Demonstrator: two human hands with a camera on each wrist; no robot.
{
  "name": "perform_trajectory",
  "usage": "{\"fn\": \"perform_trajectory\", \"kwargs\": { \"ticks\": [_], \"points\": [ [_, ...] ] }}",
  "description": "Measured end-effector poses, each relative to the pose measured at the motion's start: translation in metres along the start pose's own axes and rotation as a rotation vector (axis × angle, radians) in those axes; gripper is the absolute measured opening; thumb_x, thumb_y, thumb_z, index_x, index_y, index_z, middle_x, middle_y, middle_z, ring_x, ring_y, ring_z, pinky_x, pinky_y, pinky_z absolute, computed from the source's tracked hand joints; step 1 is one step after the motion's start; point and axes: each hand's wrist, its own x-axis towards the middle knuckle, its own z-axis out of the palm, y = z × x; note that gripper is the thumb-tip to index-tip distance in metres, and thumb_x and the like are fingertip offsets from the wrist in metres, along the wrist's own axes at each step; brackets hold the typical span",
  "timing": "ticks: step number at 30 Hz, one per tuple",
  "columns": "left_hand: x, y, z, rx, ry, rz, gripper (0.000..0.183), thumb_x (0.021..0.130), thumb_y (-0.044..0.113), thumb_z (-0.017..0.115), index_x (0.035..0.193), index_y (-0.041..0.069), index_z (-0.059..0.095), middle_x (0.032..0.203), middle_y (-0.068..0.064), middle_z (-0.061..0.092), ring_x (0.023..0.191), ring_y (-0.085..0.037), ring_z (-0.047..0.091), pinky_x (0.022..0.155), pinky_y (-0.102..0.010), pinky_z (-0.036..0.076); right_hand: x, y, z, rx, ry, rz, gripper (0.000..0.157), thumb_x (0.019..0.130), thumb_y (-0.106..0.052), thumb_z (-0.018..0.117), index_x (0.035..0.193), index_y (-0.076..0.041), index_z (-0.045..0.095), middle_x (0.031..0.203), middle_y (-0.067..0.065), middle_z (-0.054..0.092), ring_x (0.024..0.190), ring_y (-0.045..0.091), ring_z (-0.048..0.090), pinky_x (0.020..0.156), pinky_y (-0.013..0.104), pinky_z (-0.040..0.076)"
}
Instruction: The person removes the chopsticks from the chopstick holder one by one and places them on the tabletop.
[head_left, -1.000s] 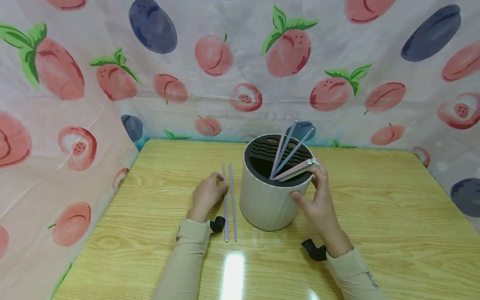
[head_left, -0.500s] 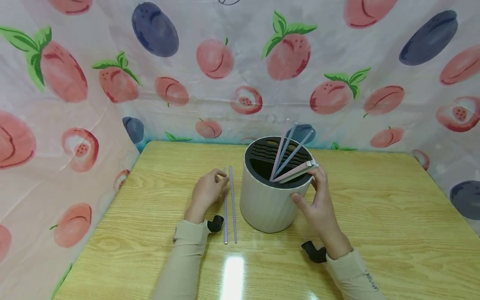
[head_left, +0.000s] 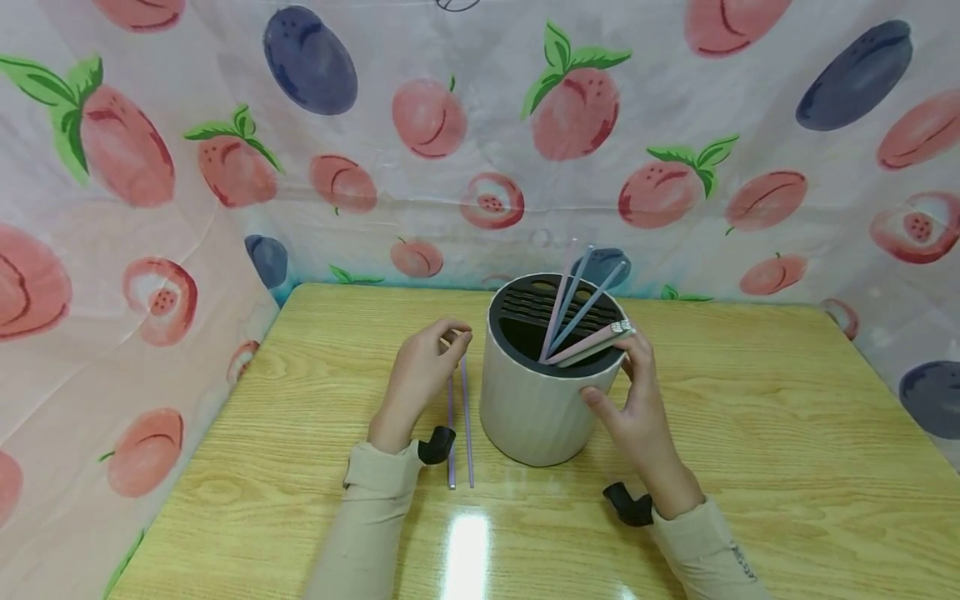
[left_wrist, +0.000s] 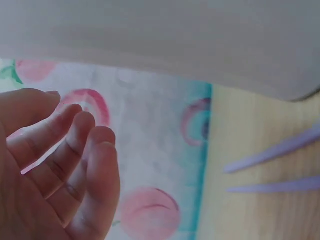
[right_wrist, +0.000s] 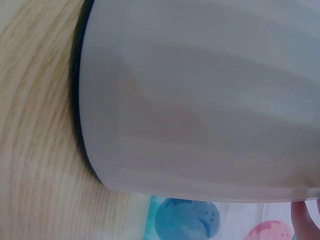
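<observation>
A white round knife and utensil holder (head_left: 536, 421) with a black slotted top stands upright on the table. My right hand (head_left: 639, 408) grips its right rim, thumb on the front wall and fingers round the far side. Several chopsticks (head_left: 573, 308), pink, blue and pale green, lean in its open compartment. My left hand (head_left: 422, 371) hovers just left of the holder, fingers loosely bent and nothing in them. Beneath it lie two purple chopsticks (head_left: 469, 429), side by side, their far ends partly covered by the hand. The left wrist view shows their tapered tips (left_wrist: 240, 165).
The wood-grain table (head_left: 765, 417) reaches back to a fruit-printed cloth (head_left: 480, 108) hung behind and at the sides. A black wrist device (head_left: 628, 504) sits at the right cuff, another (head_left: 437, 446) at the left cuff.
My left hand has risen off the purple chopsticks and shifted forward and right, closer to the holder. Both chopsticks stay on the table. My right hand keeps its hold on the rim.
</observation>
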Motion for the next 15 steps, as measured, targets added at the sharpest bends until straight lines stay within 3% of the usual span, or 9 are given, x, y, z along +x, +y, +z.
{"fn": "perform_trajectory", "kwargs": {
  "ticks": [9,15],
  "points": [
    [-0.006,0.027,-0.009,-0.035,0.061,0.157,0.019,0.090,0.034,0.052,0.101,0.023,0.063,0.082,0.010,0.059,0.067,-0.005,0.055,0.059,-0.026,0.045,-0.001,0.002,0.000,0.004,0.000,-0.001,0.063,0.081,-0.027,0.066,0.130,-0.011,0.030,0.145,-0.001,0.016,0.132,0.021,0.014,0.097,0.061,0.019],
    [-0.012,0.041,-0.014,-0.043,0.088,0.206,0.020,0.090,0.033,0.052,0.103,0.022,0.063,0.084,0.010,0.059,0.071,-0.004,0.055,0.063,-0.025,0.045,0.000,-0.007,0.000,0.009,-0.003,0.010,0.062,0.081,-0.024,0.066,0.128,-0.008,0.029,0.144,0.003,0.016,0.132,0.022,0.015,0.096,0.061,0.019]
  ]
}}
